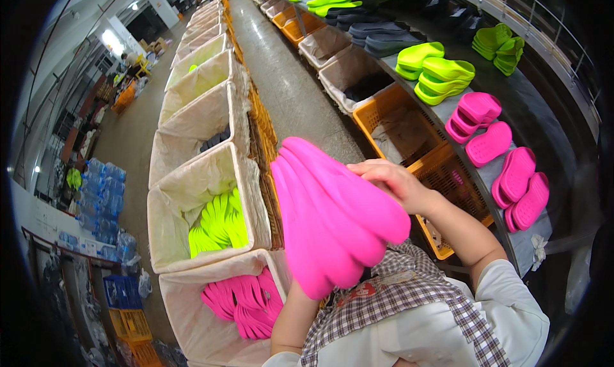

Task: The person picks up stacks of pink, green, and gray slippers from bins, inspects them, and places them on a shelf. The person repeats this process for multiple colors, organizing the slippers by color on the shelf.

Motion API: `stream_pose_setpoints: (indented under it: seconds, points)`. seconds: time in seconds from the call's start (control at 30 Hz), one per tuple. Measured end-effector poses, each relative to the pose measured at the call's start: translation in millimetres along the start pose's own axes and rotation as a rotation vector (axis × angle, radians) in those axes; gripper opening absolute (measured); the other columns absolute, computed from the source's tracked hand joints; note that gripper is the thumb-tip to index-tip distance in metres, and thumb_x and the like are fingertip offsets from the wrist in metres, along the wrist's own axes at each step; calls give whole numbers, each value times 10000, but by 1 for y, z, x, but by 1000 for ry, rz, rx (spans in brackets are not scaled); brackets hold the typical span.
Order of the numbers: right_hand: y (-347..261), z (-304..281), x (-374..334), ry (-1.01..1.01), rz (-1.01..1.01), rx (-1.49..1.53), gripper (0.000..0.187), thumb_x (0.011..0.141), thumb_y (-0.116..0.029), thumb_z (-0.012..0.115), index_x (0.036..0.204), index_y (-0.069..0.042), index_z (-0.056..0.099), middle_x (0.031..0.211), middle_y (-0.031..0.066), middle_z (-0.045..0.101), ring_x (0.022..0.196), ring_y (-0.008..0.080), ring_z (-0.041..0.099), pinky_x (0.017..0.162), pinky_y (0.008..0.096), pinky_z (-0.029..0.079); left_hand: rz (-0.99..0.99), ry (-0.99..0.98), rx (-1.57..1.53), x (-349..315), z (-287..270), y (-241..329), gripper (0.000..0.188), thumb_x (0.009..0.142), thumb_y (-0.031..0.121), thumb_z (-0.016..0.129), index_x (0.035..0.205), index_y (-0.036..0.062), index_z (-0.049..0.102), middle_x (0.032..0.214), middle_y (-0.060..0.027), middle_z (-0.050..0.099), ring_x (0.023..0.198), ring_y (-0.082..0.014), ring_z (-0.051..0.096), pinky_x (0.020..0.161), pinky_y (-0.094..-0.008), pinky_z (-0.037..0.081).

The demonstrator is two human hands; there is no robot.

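Note:
A fanned bundle of bright pink shoe soles (336, 217) is held up in front of my body. My right hand (391, 180) grips its upper right edge with bent fingers. From below, my left forearm (295, 325) runs up behind the bundle, which hides the left hand and its fingers. Just left of the bundle, a cloth-lined bin (176, 303) contains more pink soles (246, 300). The adjoining lined bin (169, 204) has lime-green soles (219, 223) piled inside.
On the right, a long curved table (460, 162) carries pink soles (489, 143), lime-green soles (441, 79) and dark soles (393, 39). Yellow crates (374, 114) stand beneath its edge. Lined bins stretch away on the left; large water bottles (102, 194) stand beyond them.

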State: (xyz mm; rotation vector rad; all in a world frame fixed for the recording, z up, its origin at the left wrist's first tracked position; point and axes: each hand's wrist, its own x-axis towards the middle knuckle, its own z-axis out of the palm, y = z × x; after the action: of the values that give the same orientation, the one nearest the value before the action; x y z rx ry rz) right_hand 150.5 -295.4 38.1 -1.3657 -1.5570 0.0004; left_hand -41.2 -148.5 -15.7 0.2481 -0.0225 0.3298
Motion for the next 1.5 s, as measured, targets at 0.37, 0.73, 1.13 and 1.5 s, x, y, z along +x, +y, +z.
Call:
stream_pose_setpoints:
  seconds: [0.37,0.73,1.13,1.5]
  points:
    - [-1,17,-26,36,444,931,363,855,154,364,1159,22,512,1353,173,486,1195,203,519,1002,326,410,-66,145,5,-17,18,27,438,929,207,463,1277,-58,451,1241,-203,549,1142,-321,540,1001,-436,420]
    - [-6,25,-25,101,576,904,588,980,-396,426,1385,26,363,1355,161,457,1234,222,457,1035,356,354,-72,298,233,-18,13,30,584,900,196,565,1378,-32,318,1349,-199,456,1222,-336,475,1026,-459,388]
    - [2,72,-18,362,585,1782,595,994,-492,271,1368,-42,382,1367,123,463,1255,229,442,1080,388,325,477,-112,1786,-20,28,-7,728,786,102,655,1406,36,278,1434,-247,321,1322,-397,332,1070,-518,259]
    - [-4,71,-28,385,712,2007,589,987,-489,298,1406,-79,353,1489,67,322,1353,254,319,1135,424,220,529,-194,2131,-22,50,-18,706,731,142,680,1360,120,358,1450,-283,285,1325,-490,288,997,-671,212]
